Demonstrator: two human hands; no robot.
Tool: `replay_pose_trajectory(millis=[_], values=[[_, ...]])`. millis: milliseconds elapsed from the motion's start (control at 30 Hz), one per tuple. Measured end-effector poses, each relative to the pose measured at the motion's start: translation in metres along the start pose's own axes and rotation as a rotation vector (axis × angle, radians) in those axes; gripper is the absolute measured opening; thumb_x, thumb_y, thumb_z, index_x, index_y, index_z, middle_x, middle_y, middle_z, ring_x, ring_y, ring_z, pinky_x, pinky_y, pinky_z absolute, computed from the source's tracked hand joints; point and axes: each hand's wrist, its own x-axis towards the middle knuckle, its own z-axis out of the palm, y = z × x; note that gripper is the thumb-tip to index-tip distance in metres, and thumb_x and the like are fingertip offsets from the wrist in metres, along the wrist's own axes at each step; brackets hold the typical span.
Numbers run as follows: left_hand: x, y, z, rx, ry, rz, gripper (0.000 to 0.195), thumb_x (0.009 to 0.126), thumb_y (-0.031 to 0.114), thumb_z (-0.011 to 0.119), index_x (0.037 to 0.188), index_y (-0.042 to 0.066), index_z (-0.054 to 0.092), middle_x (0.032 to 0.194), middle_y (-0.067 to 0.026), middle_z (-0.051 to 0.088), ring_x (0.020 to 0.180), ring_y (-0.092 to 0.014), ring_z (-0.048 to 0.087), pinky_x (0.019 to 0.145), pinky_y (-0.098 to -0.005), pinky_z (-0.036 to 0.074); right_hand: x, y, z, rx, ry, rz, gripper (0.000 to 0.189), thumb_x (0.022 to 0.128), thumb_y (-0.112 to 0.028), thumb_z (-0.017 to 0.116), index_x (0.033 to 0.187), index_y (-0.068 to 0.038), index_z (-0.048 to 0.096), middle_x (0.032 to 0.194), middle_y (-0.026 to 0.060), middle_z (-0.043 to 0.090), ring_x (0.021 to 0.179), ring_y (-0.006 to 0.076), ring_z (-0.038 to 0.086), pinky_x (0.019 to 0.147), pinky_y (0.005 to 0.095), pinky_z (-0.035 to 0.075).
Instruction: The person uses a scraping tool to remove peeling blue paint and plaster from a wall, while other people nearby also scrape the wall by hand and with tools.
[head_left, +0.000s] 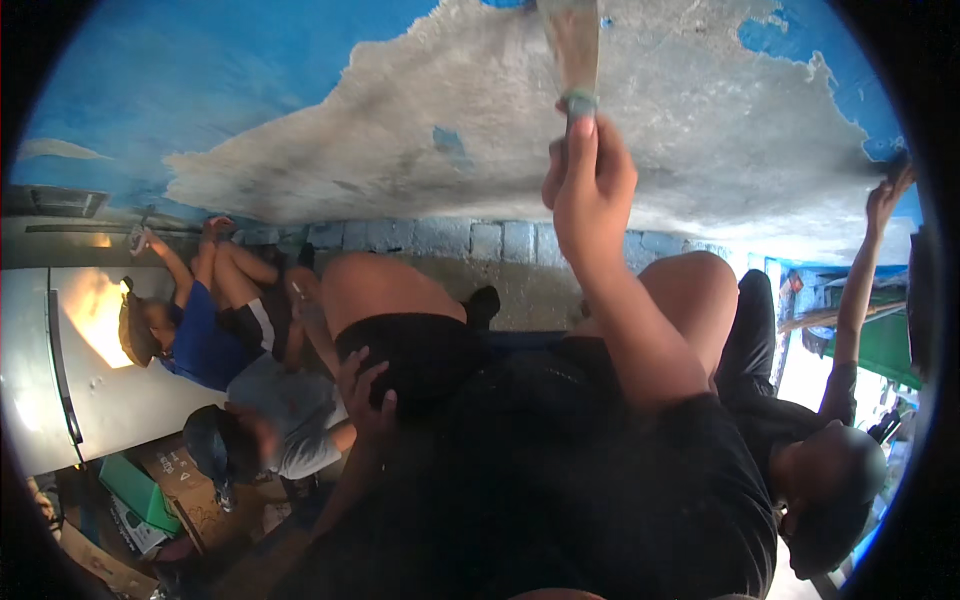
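My right hand (596, 176) grips the handle of a scraper (576, 52), its wide metal blade pointing to the top of the view, over the wall. The wall (480, 97) shows a large bare grey patch bordered by blue paint (247, 60), with a small blue remnant (451, 146) left of my right hand. Whether the blade touches the wall is hard to tell. My left hand (367, 386) rests on my thigh in black shorts, fingers spread, holding nothing.
Two people in caps sit at the left, near a refrigerator (112, 360). At the right, a person in dark clothes reaches one arm to the wall. Cardboard boxes (202, 495) and a green container (139, 491) lie lower left. Grey blocks (442, 238) run along the wall's base.
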Motion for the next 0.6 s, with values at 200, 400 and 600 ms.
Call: replay_pose_trajectory(millis=[200, 400, 600], values=[[-0.005, -0.003, -0.004, 0.049, -0.027, 0.040, 0.046, 0.098, 0.045, 0.060, 0.119, 0.007, 0.074, 0.146, -0.0193, 0.059, 0.139, -0.043, 0.051, 0.118, -0.0561, 0.035, -0.018, 0.019, -0.009, 0.050, -0.001, 0.105, 0.042, 0.115, -0.037, 0.049, 0.126, 0.002, 0.062, 0.066, -0.0051, 0.046, 0.047, 0.0022, 0.038, 0.042, 0.0232, 0.029], [-0.004, 0.003, -0.001, 0.034, 0.009, 0.027, 0.045, 0.098, 0.044, 0.060, 0.119, 0.006, 0.074, 0.145, -0.0194, 0.060, 0.137, -0.043, 0.052, 0.117, -0.0541, 0.036, -0.029, 0.015, 0.001, 0.031, -0.027, 0.176, 0.040, 0.115, -0.037, 0.048, 0.127, 0.000, 0.061, 0.070, -0.0049, 0.048, 0.047, 0.0025, 0.041, 0.041, 0.0223, 0.031], [0.002, 0.000, 0.002, 0.012, 0.025, 0.040, 0.047, 0.099, 0.047, 0.061, 0.119, 0.006, 0.074, 0.146, -0.0199, 0.060, 0.138, -0.042, 0.051, 0.117, -0.0536, 0.036, -0.019, 0.008, 0.006, 0.123, -0.053, 0.144, 0.042, 0.114, -0.040, 0.050, 0.128, -0.002, 0.061, 0.071, -0.0031, 0.049, 0.047, 0.0039, 0.040, 0.041, 0.0227, 0.031]])
